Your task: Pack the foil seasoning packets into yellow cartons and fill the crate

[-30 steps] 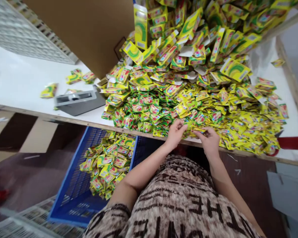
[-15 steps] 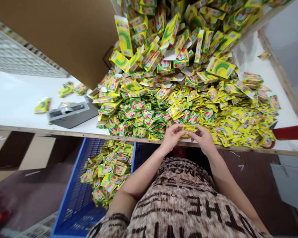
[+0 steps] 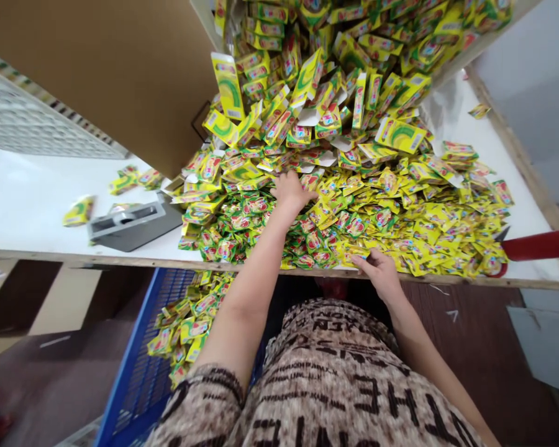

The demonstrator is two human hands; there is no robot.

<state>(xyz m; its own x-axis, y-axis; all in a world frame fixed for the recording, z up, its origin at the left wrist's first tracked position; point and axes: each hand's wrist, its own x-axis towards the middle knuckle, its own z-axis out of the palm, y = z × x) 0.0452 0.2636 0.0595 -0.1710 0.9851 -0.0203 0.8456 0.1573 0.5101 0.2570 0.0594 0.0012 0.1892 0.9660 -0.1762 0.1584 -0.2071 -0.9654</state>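
Note:
My left hand reaches forward onto the heap, its thumb spread away from the fingers. Its fingertips touch the small yellow-green cartons, beside the green packets; nothing shows in its grasp. Close to the table's front edge, my right hand pinches a small yellow packet between thumb and fingers. Loose yellow packets spread to the right of that hand. Behind them, many flat-sided cartons lie piled, some with white end flaps standing out.
A blue crate holding cartons stands below the table edge on the left. A grey tape dispenser rests on the white table, near a large brown cardboard box. A red-handled tool lies at right.
My left hand has left the right hand and moved forward and left onto the heap. My right hand has shifted slightly right and down, keeping the yellow packet.

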